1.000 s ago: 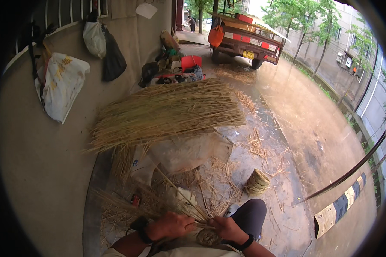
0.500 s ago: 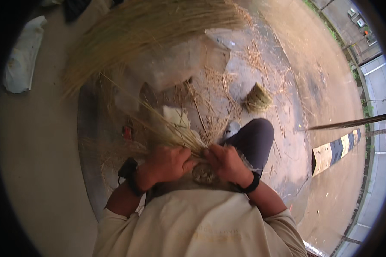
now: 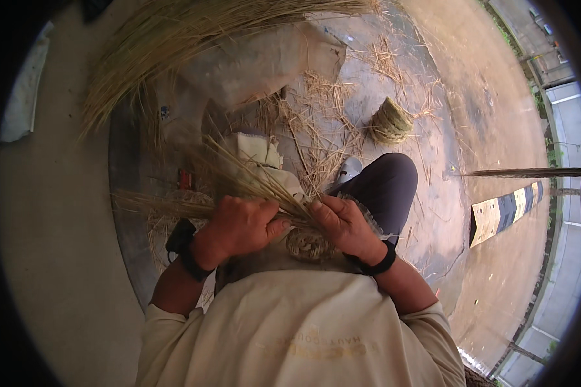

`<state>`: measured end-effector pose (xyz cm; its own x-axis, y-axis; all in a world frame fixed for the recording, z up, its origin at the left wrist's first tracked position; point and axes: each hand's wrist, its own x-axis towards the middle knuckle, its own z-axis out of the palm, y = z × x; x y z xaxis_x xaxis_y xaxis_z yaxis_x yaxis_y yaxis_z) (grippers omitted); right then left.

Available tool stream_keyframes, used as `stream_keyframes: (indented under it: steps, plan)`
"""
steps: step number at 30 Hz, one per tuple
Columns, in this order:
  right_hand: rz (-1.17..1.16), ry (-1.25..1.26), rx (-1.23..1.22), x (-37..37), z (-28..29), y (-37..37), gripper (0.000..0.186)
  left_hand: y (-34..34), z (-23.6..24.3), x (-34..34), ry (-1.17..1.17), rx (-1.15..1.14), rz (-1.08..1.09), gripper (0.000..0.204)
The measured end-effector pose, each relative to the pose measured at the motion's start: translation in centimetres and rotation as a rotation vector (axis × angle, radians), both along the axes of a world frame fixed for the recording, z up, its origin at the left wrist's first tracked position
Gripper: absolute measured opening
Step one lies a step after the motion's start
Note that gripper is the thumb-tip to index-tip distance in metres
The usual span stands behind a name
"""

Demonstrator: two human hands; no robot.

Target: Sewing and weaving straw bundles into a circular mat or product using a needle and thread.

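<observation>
In the head view, both of my hands are at lap level, low in the middle. My left hand [image 3: 239, 229] is closed on a spray of long straw strands [image 3: 255, 180], which fans out toward the upper left. My right hand [image 3: 339, 226], just to its right, pinches the lower ends of these strands between thumb and fingers. A small coiled straw piece [image 3: 306, 245] lies just below and between my hands, partly behind the straw. My right knee [image 3: 387, 187], in dark trousers, is bent beside my right hand.
A large straw heap [image 3: 193, 32] lies ahead beside crumpled sheeting [image 3: 252, 71]. A straw coil [image 3: 390, 121] stands on the straw-littered ground. A small red item [image 3: 185, 178] lies at the left. A striped strip [image 3: 503, 213] and wall [image 3: 51, 193] flank me.
My view has tilted down, so the cart has left it and more of my shirt shows. My hands appear higher in the frame, still on the straw.
</observation>
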<state>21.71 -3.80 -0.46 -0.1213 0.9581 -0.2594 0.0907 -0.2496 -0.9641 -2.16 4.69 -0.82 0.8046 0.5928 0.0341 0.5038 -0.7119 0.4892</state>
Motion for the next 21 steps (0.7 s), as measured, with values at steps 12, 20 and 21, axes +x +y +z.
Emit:
stream_keyframes:
  steps: [12,20,21]
  plan:
    - [0.066,-0.168,0.065,-0.4,1.8,-0.2,0.019,-1.2,-0.3,0.5,-0.102,0.159,0.006,0.032]
    - [0.106,-0.325,0.16,-0.4,2.3,-0.7,0.011,-2.6,-1.6,0.8,-0.209,0.15,0.091,0.033]
    - [0.102,-0.32,0.159,-0.4,2.4,-0.7,0.011,-2.7,-1.9,0.9,-0.235,0.158,0.102,0.033]
